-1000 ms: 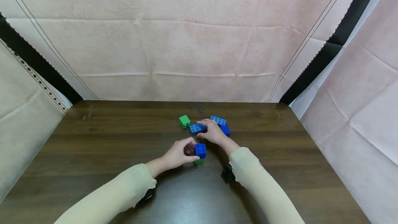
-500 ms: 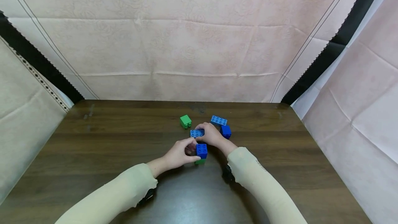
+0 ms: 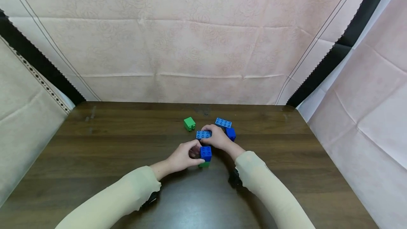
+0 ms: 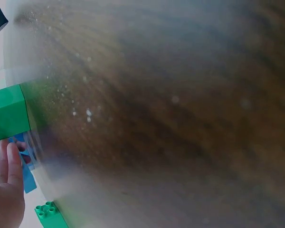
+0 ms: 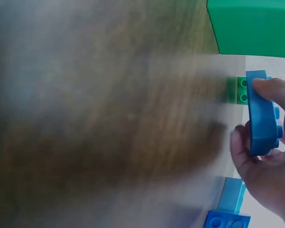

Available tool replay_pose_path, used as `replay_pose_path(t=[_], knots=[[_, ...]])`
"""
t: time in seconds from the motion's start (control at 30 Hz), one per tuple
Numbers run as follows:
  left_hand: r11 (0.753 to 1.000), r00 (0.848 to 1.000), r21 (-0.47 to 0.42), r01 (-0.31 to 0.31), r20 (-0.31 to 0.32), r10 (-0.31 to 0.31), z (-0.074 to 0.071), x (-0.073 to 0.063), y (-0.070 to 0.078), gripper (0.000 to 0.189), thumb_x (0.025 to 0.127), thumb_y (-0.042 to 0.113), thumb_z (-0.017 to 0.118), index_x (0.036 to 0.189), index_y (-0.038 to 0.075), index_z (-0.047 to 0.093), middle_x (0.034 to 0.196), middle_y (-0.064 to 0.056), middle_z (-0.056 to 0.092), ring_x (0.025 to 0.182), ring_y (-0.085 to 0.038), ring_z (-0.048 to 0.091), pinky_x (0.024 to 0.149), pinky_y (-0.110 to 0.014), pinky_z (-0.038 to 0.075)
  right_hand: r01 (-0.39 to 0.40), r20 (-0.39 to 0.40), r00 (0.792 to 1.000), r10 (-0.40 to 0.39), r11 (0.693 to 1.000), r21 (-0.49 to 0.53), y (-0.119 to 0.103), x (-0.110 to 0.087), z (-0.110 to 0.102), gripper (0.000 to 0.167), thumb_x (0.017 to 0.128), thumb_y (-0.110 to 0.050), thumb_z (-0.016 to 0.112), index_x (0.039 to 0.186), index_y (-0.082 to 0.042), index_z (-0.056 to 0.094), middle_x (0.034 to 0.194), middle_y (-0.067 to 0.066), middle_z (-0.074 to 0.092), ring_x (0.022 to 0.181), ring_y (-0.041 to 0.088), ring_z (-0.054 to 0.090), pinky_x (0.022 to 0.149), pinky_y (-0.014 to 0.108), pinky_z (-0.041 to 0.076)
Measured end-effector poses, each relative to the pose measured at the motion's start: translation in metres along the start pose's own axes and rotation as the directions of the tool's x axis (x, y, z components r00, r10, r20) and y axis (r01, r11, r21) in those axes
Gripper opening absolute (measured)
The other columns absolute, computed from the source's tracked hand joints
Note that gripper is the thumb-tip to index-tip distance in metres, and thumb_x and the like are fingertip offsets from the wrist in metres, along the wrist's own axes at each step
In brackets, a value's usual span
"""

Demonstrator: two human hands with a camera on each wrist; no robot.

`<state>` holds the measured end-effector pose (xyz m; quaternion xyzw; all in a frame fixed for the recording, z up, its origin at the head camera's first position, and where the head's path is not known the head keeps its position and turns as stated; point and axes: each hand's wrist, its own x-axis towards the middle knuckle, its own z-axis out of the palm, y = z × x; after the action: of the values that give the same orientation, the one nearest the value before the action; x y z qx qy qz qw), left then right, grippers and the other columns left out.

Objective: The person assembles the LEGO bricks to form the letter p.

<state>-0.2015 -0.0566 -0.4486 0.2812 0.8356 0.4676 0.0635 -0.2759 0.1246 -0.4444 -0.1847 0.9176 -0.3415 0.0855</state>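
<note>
My left hand (image 3: 182, 156) grips a small stack, a dark blue brick (image 3: 205, 153) on top of a green brick (image 3: 204, 164), between thumb and fingers. In the left wrist view, the green brick (image 4: 9, 113) shows large above the fingers. Just beyond the stack, my right hand (image 3: 219, 139) pinches a long light blue studded brick (image 3: 202, 135) near its right end. The right wrist view shows this light blue brick (image 5: 262, 116) between thumb and fingers, turned with its studs away from the camera's left side. Both bricks are apart in the head view.
A loose green brick (image 3: 189, 124) lies on the dark wooden table (image 3: 111, 144), left of the light blue one. Behind the right hand lie another light blue brick (image 3: 223, 122) and a dark blue brick (image 3: 230, 134). A pale cloth (image 3: 178, 52) hangs behind the table.
The right hand has drawn its light blue brick slightly nearer the stack, away from the bricks behind it. My left hand and its stack stay nearly still.
</note>
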Motion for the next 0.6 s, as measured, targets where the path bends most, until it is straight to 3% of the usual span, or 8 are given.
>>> replay_pose_path(t=[0.33,0.6], knots=[[1.0,1.0,0.006,0.013,0.004,-0.013,-0.001,0.0,0.001,0.028,0.08,0.02,0.074,0.097,0.012,0.054,0.097,-0.003,0.064,0.088,-0.013,0.06,0.076,-0.024,0.053,-0.092,-0.111,0.988,0.108,0.986,0.142,0.007,-0.009,-0.004,0.034,0.082,-0.029,0.072,0.114,-0.019,0.065,0.123,0.006,0.062,0.111,0.024,0.056,0.095,0.046,0.046],[1.0,1.0,0.002,0.02,0.014,-0.02,-0.002,-0.001,0.001,0.028,0.08,0.019,0.074,0.099,0.012,0.055,0.098,-0.004,0.064,0.089,-0.013,0.06,0.077,-0.024,0.053,-0.061,-0.111,0.99,0.085,0.976,0.207,0.006,-0.024,-0.014,0.038,0.081,-0.035,0.072,0.116,-0.022,0.066,0.119,0.005,0.064,0.104,0.02,0.057,0.087,0.038,0.052]])
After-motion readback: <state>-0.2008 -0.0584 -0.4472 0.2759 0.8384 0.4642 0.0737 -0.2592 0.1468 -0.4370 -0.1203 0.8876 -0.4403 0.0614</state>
